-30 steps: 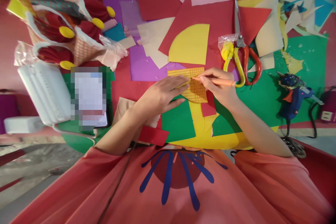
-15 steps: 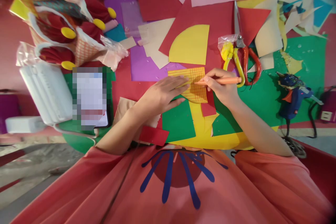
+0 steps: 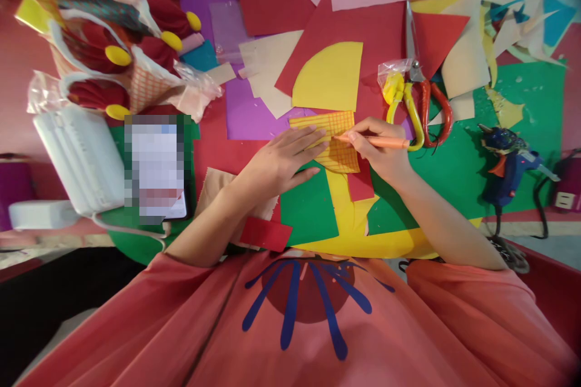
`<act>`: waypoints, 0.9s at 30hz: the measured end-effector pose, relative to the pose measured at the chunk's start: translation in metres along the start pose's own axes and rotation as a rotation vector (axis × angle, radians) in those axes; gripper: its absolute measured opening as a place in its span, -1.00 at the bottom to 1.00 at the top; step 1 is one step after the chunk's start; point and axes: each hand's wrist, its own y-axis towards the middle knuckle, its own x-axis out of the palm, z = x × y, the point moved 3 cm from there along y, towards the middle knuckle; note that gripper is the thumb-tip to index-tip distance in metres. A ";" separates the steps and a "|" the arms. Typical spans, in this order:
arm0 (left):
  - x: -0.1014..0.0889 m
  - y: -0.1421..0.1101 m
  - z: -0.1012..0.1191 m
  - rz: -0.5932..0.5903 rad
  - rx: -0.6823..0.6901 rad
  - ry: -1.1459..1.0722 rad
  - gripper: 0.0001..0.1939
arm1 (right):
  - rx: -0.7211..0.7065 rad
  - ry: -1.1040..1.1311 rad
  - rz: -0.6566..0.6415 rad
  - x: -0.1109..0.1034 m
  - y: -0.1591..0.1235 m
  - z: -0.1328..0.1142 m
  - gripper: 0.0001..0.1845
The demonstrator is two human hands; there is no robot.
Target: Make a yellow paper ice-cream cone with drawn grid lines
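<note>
A small yellow paper piece (image 3: 338,154) covered with an orange grid of lines lies in the middle of the table. My left hand (image 3: 281,160) rests flat on its left part, fingers stretched out, pressing it down. My right hand (image 3: 381,148) is closed round an orange pen (image 3: 385,142), whose tip touches the gridded paper near its upper middle. Green (image 3: 308,208), yellow (image 3: 349,217) and red (image 3: 361,184) paper pieces lie under and below the gridded piece.
Yellow-handled and red-handled scissors (image 3: 420,106) lie just beyond my right hand. A blue glue gun (image 3: 508,163) lies at the right. A yellow quarter-circle (image 3: 329,75), many coloured sheets, a phone (image 3: 157,169), a white box (image 3: 77,157) and red-and-yellow paper flowers (image 3: 113,54) fill the rest.
The pen tip has shifted slightly back and forth across the gridded paper. My left hand stays pressed on the paper. A dark shape has come into the lower left corner.
</note>
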 end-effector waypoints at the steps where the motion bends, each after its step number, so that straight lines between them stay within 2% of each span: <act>1: 0.000 0.000 0.000 0.003 0.000 -0.001 -0.54 | 0.001 -0.011 -0.003 0.000 0.000 0.000 -0.83; 6: 0.001 0.000 -0.001 0.003 -0.012 -0.023 -0.54 | 0.017 -0.059 -0.024 -0.001 0.000 0.000 -0.80; 12: 0.001 0.000 -0.001 0.000 -0.014 -0.026 -0.56 | 0.062 0.015 -0.031 0.000 0.002 0.000 -0.80; 22: 0.002 0.000 -0.001 0.003 -0.003 -0.005 -0.56 | 0.010 -0.068 -0.023 -0.001 0.000 0.000 -0.81; 27: 0.001 0.000 -0.001 0.006 -0.004 -0.017 -0.56 | 0.022 -0.035 -0.034 0.001 0.000 0.000 -0.80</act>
